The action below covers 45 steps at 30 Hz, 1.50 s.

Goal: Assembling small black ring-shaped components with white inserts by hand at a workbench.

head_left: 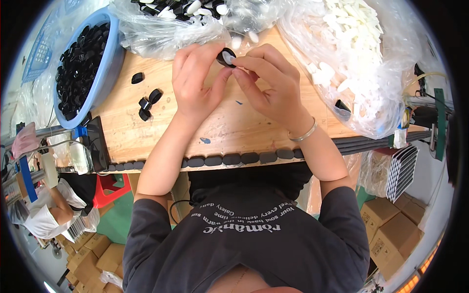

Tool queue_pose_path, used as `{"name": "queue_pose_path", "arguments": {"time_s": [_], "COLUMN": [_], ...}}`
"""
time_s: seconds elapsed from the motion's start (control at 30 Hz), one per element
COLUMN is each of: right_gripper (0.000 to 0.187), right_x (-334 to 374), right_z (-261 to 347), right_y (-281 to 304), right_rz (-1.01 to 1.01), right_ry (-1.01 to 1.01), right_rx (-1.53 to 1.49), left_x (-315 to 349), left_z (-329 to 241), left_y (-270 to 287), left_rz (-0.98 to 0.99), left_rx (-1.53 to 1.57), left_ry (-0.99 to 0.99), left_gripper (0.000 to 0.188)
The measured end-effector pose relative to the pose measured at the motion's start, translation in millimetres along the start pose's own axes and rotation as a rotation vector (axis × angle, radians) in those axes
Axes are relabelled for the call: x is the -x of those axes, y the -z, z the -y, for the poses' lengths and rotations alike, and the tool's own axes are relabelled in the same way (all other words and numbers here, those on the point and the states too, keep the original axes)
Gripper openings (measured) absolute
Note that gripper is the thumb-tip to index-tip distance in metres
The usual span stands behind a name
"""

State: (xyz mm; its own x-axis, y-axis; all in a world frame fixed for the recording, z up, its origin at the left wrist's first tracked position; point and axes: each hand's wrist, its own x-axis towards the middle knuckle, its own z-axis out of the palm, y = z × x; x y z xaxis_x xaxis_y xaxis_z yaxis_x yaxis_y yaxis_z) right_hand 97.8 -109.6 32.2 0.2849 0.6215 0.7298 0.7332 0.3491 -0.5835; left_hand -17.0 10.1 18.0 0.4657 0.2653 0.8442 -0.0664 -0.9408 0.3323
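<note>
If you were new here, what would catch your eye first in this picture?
Both hands, left hand and right hand, meet mid-table, pinching a small black plastic cap. At far left sits a blue plastic basin of black caps; at right, a clear bag of white plastic pieces.

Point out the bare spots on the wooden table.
Bare wood lies between the hands and the row of black pads on the near edge, and left of the left hand, past the loose black caps. The blue basin and plastic bags crowd the rest.
</note>
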Motion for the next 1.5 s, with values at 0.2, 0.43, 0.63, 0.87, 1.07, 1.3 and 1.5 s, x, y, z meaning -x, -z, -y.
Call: {"name": "queue_pose_path", "arguments": {"time_s": [0.2,0.43,0.63,0.87,1.07,1.3,1.5], "right_gripper": [0.024,0.027,0.027,0.023,0.019,0.019,0.020], "right_x": [-4,-3,-1,5,3,5,7], "right_z": [5,-6,-5,-7,-5,-5,-7], "right_y": [11,16,17,8,7,4,2], "right_rz": [0.054,0.138,0.234,0.172,0.176,0.127,0.118], "right_ry": [-0.126,-0.694,-0.727,-0.685,-0.770,-0.757,-0.788], "right_rx": [-0.123,-0.786,-0.728,-0.713,-0.763,-0.775,-0.827], "left_x": [0,1,-1,0,1,2,3], "left_z": [-3,-1,-2,-1,-1,-1,-2], "left_y": [3,1,1,-3,-5,-7,-8], "left_rz": [0.034,0.049,0.103,0.075,0.060,0.062,0.056], "left_rx": [0.079,0.220,0.226,0.163,0.153,0.146,0.163], "left_ry": [0.144,0.214,0.068,-0.027,-0.029,-0.029,-0.029], "left_gripper": [0.045,0.046,0.047,0.049,0.049,0.049,0.050]}}
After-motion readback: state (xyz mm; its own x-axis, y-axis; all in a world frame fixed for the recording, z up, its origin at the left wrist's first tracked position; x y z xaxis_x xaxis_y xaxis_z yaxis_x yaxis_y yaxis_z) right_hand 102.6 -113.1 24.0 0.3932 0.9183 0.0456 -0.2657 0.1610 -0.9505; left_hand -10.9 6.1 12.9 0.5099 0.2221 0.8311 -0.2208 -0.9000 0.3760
